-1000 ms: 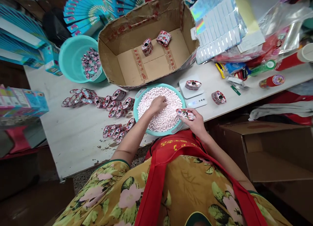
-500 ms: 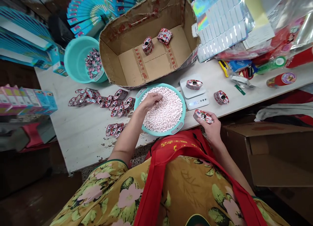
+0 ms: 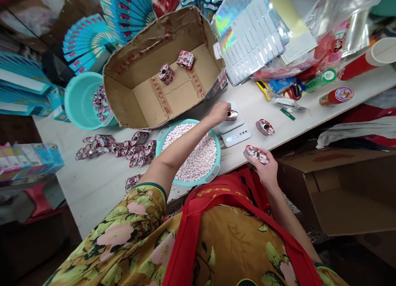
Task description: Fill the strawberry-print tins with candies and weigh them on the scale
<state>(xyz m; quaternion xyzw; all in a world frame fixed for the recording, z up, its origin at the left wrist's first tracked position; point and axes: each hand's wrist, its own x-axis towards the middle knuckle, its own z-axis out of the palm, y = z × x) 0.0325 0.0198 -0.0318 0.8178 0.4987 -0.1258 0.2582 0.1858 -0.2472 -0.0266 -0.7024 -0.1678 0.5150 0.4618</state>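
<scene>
My left hand [image 3: 219,111] reaches across the teal basin [image 3: 161,134] of small pink and white candies [image 3: 198,158] to the white scale [image 3: 236,131]. Its fingers are closed over the small printed tin [image 3: 232,115] that sits on the scale. My right hand [image 3: 265,166] is below the table's front edge, closed on another printed tin [image 3: 255,153] with a hole in its top. A third tin [image 3: 265,127] lies on the table just right of the scale.
An open cardboard box [image 3: 161,63] with two tins inside stands behind the basin. Several tins [image 3: 123,146] lie in rows to the left, more in a teal bucket [image 3: 82,100]. Packaging, tape and red tubes [image 3: 337,95] crowd the right. A brown carton [image 3: 346,187] stands below.
My left hand left the candies and moved right to the tin on the scale. My right hand stayed low with its tin. The view tilted.
</scene>
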